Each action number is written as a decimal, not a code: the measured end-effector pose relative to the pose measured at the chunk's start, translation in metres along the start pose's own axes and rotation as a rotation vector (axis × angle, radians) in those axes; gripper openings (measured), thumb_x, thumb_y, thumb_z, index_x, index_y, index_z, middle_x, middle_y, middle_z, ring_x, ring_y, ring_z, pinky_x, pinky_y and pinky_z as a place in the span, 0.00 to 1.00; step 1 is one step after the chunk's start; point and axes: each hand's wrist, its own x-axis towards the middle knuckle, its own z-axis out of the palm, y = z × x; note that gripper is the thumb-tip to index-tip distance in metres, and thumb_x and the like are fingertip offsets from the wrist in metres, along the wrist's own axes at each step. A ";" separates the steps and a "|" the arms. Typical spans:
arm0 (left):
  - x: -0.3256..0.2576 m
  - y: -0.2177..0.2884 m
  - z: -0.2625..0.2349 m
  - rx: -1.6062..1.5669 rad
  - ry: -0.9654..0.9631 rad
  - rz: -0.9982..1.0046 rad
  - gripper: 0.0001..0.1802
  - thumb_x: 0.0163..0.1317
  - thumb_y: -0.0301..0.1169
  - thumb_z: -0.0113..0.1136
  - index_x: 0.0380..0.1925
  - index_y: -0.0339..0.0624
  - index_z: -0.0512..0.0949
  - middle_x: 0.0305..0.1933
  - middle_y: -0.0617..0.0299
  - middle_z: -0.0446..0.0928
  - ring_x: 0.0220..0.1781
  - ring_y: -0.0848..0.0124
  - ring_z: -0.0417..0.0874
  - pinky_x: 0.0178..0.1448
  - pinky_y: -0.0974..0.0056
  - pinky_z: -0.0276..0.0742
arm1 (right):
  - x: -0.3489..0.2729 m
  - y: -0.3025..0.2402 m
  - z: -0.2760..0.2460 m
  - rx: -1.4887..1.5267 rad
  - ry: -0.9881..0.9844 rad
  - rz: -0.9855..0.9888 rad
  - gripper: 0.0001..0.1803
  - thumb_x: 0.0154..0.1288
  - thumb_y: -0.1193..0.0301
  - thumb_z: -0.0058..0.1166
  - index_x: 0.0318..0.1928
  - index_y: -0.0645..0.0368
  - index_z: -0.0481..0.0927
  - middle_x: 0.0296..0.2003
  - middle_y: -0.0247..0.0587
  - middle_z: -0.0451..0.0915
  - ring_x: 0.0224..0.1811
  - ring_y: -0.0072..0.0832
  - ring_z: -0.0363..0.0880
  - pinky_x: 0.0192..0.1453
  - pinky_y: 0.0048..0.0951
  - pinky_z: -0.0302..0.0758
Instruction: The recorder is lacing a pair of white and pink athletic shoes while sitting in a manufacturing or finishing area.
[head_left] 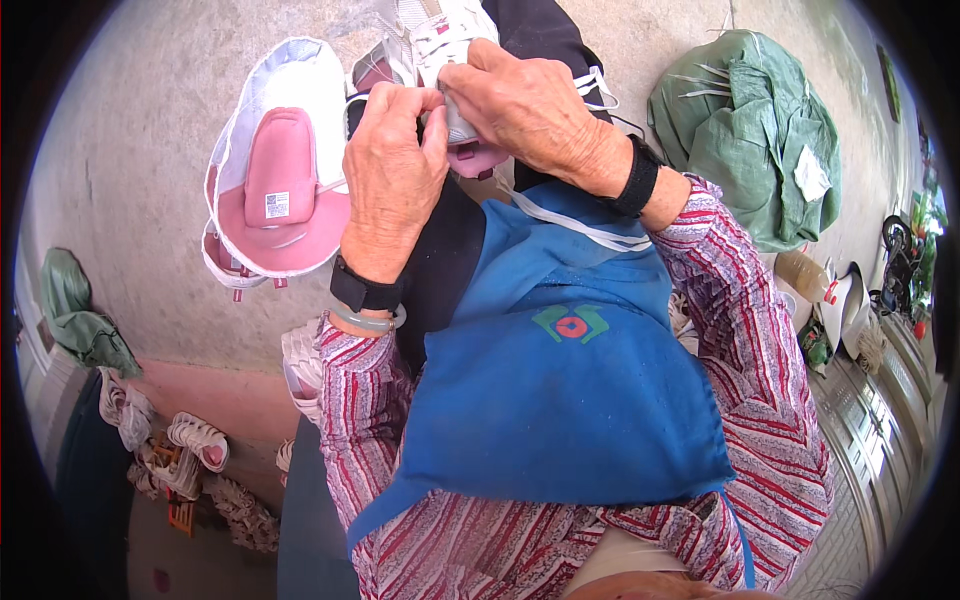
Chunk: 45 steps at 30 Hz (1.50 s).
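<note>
A white mesh sneaker with pink lining (450,60) is held over the lap. It is pinched by the left hand (392,175) and right hand (530,110); the white laces (600,85) are best kept taut and untwisted. A pink-insoled sneaker (280,180) lies beside on the concrete floor (150,110).

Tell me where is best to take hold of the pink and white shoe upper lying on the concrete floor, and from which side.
Probably grip the pink and white shoe upper at its white rim, coming from its left side: it lies flat and open-side up, so that thin edge can be pinched, and both hands crowd its right.
</note>
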 end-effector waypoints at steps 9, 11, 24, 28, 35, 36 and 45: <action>0.006 0.002 -0.019 -0.107 0.135 -0.160 0.07 0.51 0.25 0.63 0.24 0.39 0.73 0.25 0.60 0.71 0.24 0.64 0.72 0.29 0.62 0.69 | 0.006 -0.014 -0.005 -0.173 -0.089 0.010 0.18 0.40 0.67 0.65 0.33 0.60 0.75 0.33 0.41 0.73 0.30 0.33 0.82 0.27 0.30 0.79; 0.001 0.010 -0.023 -0.108 0.060 -0.181 0.07 0.50 0.25 0.63 0.23 0.39 0.73 0.23 0.61 0.71 0.22 0.65 0.71 0.28 0.62 0.68 | 0.005 -0.014 -0.005 -0.153 -0.056 0.001 0.15 0.45 0.68 0.62 0.34 0.58 0.73 0.32 0.41 0.71 0.28 0.34 0.81 0.25 0.32 0.76; 0.003 -0.022 0.009 -0.269 0.017 -0.252 0.08 0.51 0.24 0.61 0.28 0.37 0.71 0.24 0.54 0.74 0.26 0.59 0.77 0.33 0.58 0.72 | 0.016 -0.021 -0.003 -0.289 -0.115 -0.020 0.12 0.43 0.67 0.63 0.29 0.60 0.79 0.32 0.44 0.74 0.28 0.35 0.82 0.26 0.33 0.78; 0.005 -0.027 0.011 -0.280 0.010 -0.248 0.08 0.50 0.23 0.61 0.26 0.37 0.70 0.23 0.54 0.73 0.25 0.59 0.77 0.33 0.59 0.72 | 0.024 -0.022 0.003 -0.333 -0.163 0.032 0.14 0.42 0.66 0.63 0.30 0.60 0.80 0.33 0.47 0.76 0.29 0.38 0.82 0.28 0.36 0.78; 0.000 -0.025 0.004 -0.281 -0.006 -0.248 0.06 0.48 0.22 0.61 0.25 0.37 0.72 0.23 0.56 0.74 0.24 0.62 0.77 0.32 0.60 0.73 | 0.048 -0.001 -0.015 0.068 -0.537 0.213 0.15 0.52 0.65 0.52 0.24 0.67 0.79 0.22 0.57 0.79 0.25 0.46 0.80 0.33 0.40 0.77; 0.000 -0.025 0.004 -0.277 -0.004 -0.259 0.06 0.48 0.22 0.61 0.25 0.37 0.73 0.23 0.57 0.74 0.24 0.63 0.77 0.32 0.61 0.73 | 0.039 0.003 -0.021 0.134 -0.443 0.095 0.14 0.53 0.66 0.51 0.25 0.66 0.80 0.23 0.55 0.79 0.26 0.46 0.80 0.34 0.39 0.77; 0.013 -0.014 0.011 -0.238 -0.015 -0.057 0.08 0.47 0.23 0.61 0.29 0.39 0.75 0.28 0.57 0.75 0.29 0.62 0.79 0.35 0.62 0.74 | 0.021 0.019 -0.023 0.260 -0.132 -0.157 0.12 0.59 0.68 0.49 0.37 0.63 0.80 0.30 0.49 0.77 0.28 0.44 0.78 0.36 0.37 0.74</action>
